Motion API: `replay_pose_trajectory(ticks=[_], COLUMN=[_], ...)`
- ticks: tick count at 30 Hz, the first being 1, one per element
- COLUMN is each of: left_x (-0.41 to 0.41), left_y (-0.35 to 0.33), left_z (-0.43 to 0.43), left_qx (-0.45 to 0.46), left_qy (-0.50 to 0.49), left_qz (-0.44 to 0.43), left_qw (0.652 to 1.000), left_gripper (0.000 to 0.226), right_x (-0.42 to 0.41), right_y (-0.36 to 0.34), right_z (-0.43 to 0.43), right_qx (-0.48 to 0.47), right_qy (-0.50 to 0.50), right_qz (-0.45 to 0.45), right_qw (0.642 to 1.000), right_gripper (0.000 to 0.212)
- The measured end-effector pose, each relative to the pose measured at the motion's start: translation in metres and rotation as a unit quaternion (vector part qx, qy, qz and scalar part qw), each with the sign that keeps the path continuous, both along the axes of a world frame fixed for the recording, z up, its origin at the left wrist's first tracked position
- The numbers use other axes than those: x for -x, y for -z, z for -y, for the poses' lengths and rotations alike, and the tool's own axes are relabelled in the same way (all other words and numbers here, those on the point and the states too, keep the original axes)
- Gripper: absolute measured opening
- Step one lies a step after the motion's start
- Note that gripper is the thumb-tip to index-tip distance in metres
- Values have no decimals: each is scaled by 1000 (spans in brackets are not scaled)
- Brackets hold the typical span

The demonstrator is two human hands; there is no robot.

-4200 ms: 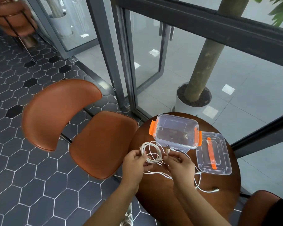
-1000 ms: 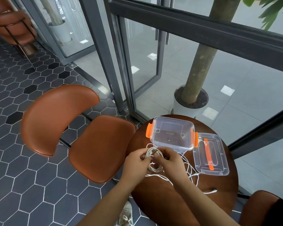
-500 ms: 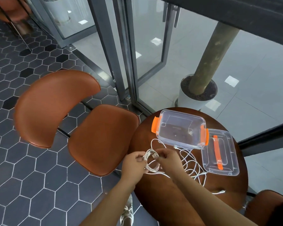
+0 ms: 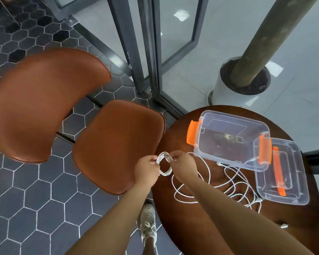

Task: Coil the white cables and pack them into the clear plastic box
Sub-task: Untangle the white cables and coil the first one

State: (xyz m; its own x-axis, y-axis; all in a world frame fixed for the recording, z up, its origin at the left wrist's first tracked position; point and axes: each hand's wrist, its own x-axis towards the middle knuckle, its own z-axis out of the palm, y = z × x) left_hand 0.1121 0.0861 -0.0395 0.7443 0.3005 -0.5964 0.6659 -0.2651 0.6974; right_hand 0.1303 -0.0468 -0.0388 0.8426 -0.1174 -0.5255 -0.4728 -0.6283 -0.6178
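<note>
A small coil of white cable (image 4: 165, 163) hangs between my two hands over the left edge of the round wooden table (image 4: 219, 214). My left hand (image 4: 145, 171) grips the coil's left side. My right hand (image 4: 182, 165) pinches its right side. More white cable (image 4: 228, 183) lies in loose loops on the table to the right of my hands. The clear plastic box (image 4: 228, 140) with orange latches stands open and holds no cable, at the far side of the table. Its clear lid (image 4: 280, 172) with an orange handle lies flat to the right of it.
A brown leather chair (image 4: 116, 144) stands close to the left of the table. Glass doors with dark frames (image 4: 145, 52) rise beyond it. Behind the glass a tree trunk stands in a white planter (image 4: 228, 92). My shoe (image 4: 148, 225) rests on the hexagon-tiled floor below.
The coil has been wound tighter and smaller between my hands, and less cable lies loose on the table. The camera has tilted further down.
</note>
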Motion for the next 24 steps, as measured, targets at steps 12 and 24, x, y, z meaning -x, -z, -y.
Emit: replay_pose_trajectory(ticks=[12, 24], left_x=[-17, -5], left_y=[16, 19], left_z=[22, 30], left_qx=[-133, -87], left_qy=[159, 127], left_qz=[21, -15], left_qw=[978, 988], left_gripper=[19, 41], right_x=[-17, 2], right_y=[39, 39], right_z=[4, 28], right_qx=[94, 114], right_qy=[-60, -99], right_qz=[45, 93], right_qw=[993, 984], right_gripper=[26, 23])
